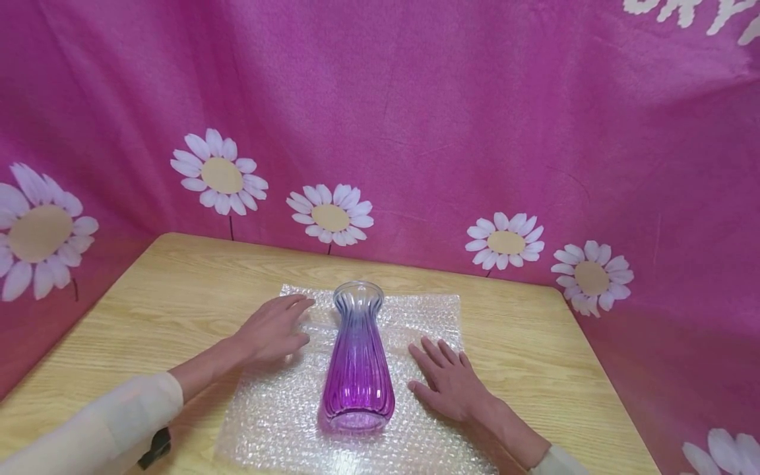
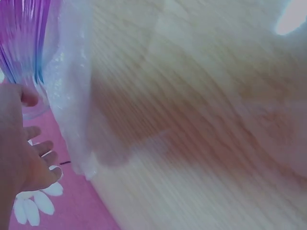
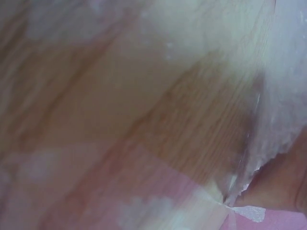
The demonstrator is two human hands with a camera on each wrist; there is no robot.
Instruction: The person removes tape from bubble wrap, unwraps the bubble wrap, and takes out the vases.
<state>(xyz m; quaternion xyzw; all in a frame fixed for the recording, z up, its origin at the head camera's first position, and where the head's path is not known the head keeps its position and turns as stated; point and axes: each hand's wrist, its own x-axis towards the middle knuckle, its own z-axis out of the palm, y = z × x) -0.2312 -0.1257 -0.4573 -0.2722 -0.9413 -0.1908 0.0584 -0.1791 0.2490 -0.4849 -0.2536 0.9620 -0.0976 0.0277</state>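
A ribbed glass vase (image 1: pixel 359 369), clear at its rim and fading to purple at the base, lies on its side on a sheet of bubble wrap (image 1: pixel 273 409). Its mouth points to the back of the table. To the left of the vase's neck, my left hand (image 1: pixel 274 330) hovers at the wrap's left side with loosely bent fingers, apart from the glass. On the other side my right hand (image 1: pixel 451 386) has its fingers spread over the wrap, also apart from the vase. In the left wrist view part of the vase (image 2: pixel 24 38) shows beyond the left hand (image 2: pixel 29 148).
The wooden table (image 1: pixel 148 310) carries the wrap. A pink cloth (image 1: pixel 404 132) printed with white daisies hangs behind it and at both sides. A dark object (image 1: pixel 156 448) shows under the left sleeve.
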